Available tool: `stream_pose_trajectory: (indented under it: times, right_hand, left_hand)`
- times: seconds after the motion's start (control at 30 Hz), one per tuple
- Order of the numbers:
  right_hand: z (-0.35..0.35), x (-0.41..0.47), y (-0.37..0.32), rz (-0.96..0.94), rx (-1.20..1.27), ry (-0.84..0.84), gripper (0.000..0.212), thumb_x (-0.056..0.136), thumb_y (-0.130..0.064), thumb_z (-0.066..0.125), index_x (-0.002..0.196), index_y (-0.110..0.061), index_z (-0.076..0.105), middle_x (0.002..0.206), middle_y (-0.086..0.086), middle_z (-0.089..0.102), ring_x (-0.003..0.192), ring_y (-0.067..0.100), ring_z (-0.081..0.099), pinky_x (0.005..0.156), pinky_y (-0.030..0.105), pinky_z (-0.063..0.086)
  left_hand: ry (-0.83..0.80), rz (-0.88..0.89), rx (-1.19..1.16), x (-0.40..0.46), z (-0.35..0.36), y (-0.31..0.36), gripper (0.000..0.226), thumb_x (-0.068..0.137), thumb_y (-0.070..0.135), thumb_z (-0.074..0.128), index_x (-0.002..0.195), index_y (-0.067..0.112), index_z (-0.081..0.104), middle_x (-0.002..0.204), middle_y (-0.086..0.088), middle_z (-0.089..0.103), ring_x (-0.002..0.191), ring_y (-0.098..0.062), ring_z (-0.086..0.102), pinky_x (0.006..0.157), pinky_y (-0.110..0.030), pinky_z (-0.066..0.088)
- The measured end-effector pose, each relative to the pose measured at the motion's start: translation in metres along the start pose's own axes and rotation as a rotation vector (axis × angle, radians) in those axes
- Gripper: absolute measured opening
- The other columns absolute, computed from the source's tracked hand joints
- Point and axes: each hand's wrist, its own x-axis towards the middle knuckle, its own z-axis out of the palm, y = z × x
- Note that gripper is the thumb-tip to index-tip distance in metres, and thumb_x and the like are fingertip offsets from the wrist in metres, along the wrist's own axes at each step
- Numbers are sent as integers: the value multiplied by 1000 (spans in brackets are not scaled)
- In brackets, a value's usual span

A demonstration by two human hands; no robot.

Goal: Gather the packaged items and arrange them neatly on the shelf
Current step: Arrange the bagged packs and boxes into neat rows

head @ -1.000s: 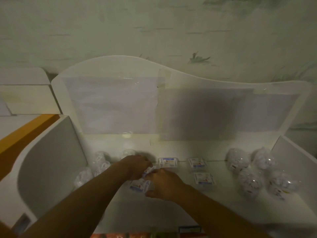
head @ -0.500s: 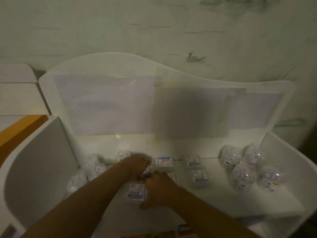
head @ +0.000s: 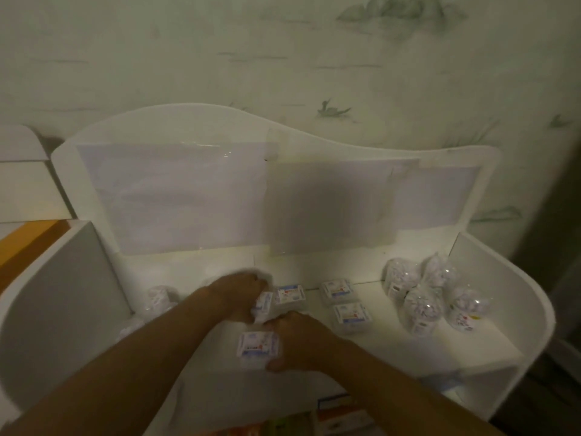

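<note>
On the white shelf [head: 393,347] lie small flat white packets with blue and red print. My left hand [head: 239,295] is closed on a tilted packet [head: 263,305] near the middle of the shelf. My right hand [head: 298,341] rests against the right edge of a flat packet [head: 258,344], thumb at its lower corner. Another packet [head: 290,295] lies just behind my hands. Two more packets [head: 336,289] [head: 351,315] sit to the right.
Several round clear bags of white pieces cluster at the right end [head: 421,305], and others at the left [head: 158,300]. White side panels [head: 59,297] and a tall back panel [head: 195,196] enclose the shelf. Colourful boxes [head: 339,416] show on a lower level.
The flat packet now lies on the shelf in front of my right hand. My left hand has stayed put with the tilted packet. The view shifted slightly.
</note>
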Motion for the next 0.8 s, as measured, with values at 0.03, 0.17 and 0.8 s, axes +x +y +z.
stream_pose_trajectory:
  times: [0.03,0.17,0.8]
  right_hand:
    - [-5,-6,4,4,15,3,69,79,-40,75,138,-14,49,132,10,57,118,27,55,98,36,46]
    - [-28,-34,27,16,17,1,68,81,-40,73,140,-17,48,138,7,53,125,25,50,105,39,41]
    - [-30,-96,145,125,29,-85,72,80,-36,74,144,-24,43,141,5,47,124,22,48,104,32,42]
  left_hand:
    - [-1,-1,4,-2,-5,0,66,80,33,71,136,17,42,136,-6,50,123,-21,48,104,-30,36]
    - [-8,-36,-55,-10,-19,3,69,75,41,73,135,24,43,130,-1,53,117,-19,51,99,-30,41]
    - [-166,-87,-166,-28,1,119,72,76,51,71,137,30,40,133,3,51,117,-20,52,95,-35,42]
